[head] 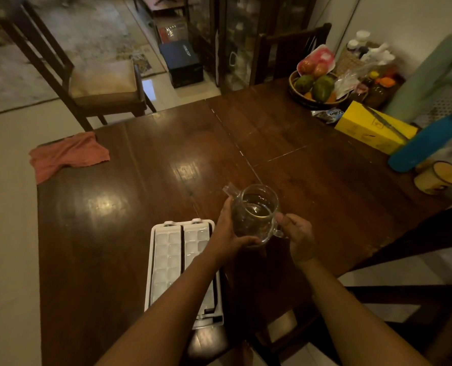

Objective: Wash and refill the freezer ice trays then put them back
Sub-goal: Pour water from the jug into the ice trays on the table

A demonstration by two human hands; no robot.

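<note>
**Jug held in both hands, trays waiting just to its left**

Cloth first: a pink cloth lies crumpled at the far left corner of the worktop, well apart from the work and likely there for spills.

Nearer you, the ice trays sit side by side in a white frame at the near edge. Your left forearm crosses over their right half. Whether the cells already hold water, the dim light does not let you tell.

Your left hand curls round the body of the glass jug, fingers wrapped under its near side, taking the weight. Your right hand grips the handle. That two-handed hold looks meant to steady a controlled pour. The jug has water in it and stands roughly upright just right of the trays, spout facing far-left, so I judge pouring has not begun.

Nothing stands between jug and trays except your own left arm, which hides some cells.

Further right, a fruit basket, a yellow box, a blue bottle and a yellow mug crowd the far right side, well apart from the pour.
</note>
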